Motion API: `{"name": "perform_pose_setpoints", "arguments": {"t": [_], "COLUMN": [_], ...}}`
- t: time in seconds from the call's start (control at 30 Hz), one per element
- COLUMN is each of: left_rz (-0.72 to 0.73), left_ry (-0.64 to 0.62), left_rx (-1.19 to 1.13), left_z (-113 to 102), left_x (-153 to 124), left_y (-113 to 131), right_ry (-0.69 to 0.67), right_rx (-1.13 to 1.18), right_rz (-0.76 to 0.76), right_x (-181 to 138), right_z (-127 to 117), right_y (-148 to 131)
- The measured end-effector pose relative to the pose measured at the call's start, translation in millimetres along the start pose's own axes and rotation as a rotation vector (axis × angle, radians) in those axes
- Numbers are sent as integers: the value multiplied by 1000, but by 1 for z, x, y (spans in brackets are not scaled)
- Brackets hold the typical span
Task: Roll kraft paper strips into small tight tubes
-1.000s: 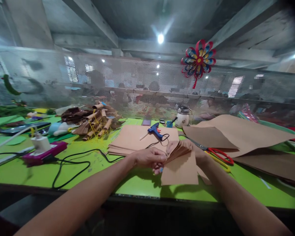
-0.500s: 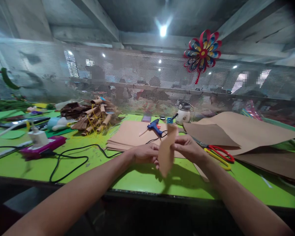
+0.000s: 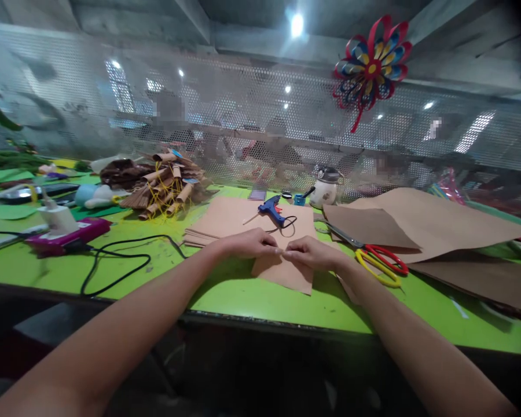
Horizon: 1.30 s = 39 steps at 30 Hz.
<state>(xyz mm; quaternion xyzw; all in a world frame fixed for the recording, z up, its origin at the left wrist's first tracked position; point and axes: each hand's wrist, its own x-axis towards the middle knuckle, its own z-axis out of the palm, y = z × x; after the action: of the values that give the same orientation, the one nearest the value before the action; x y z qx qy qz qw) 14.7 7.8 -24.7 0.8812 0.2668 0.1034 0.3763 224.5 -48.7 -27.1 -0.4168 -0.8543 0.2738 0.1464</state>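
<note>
A piece of brown kraft paper (image 3: 286, 274) lies low over the green table, its near edge towards me. My left hand (image 3: 254, 243) and my right hand (image 3: 310, 253) meet above it, fingertips pinched close together on the paper. Both hands are closed, and the fingers cover part of the sheet. Just beyond them a blue glue gun (image 3: 271, 209) rests on a stack of kraft paper sheets (image 3: 226, 217). Scissors with red and yellow handles (image 3: 380, 263) lie to the right of my right hand.
Large brown paper sheets (image 3: 451, 226) spread over the right side. A white jar (image 3: 324, 191) stands at the back. Rolled paper bundles with yellow string (image 3: 169, 182) lie back left. A purple power strip (image 3: 69, 236) with a black cable (image 3: 150, 258) is on the left.
The paper, held up and tilted between my hands before, is now down near the table. My hands have come together on it. The camera view has tipped lower.
</note>
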Motion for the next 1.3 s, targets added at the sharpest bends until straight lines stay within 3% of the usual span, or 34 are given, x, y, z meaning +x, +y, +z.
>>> {"name": "perform_pose_setpoints", "arguments": {"t": [0.17, 0.37, 0.6, 0.77, 0.93, 1.07, 1.3], "left_rz": [37, 47, 19, 2, -16, -23, -105], "left_ry": [8, 9, 136, 26, -64, -45, 14], "left_rx": [147, 180, 32, -231, 32, 202, 281], "left_z": [4, 3, -3, -2, -5, -4, 4], "left_x": [0, -2, -2, -7, -9, -10, -11], "left_y": [-1, 1, 8, 8, 4, 9, 13], "right_ry": [124, 157, 242, 155, 31, 82, 158], "right_rx": [-147, -203, -97, 69, 25, -84, -253], "right_rz": [-31, -62, 18, 2, -10, -18, -57], "right_x": [5, 6, -1, -5, -2, 0, 2], "right_z": [12, 17, -2, -8, 3, 9, 16], "right_y": [-1, -7, 1, 1, -8, -7, -12]}}
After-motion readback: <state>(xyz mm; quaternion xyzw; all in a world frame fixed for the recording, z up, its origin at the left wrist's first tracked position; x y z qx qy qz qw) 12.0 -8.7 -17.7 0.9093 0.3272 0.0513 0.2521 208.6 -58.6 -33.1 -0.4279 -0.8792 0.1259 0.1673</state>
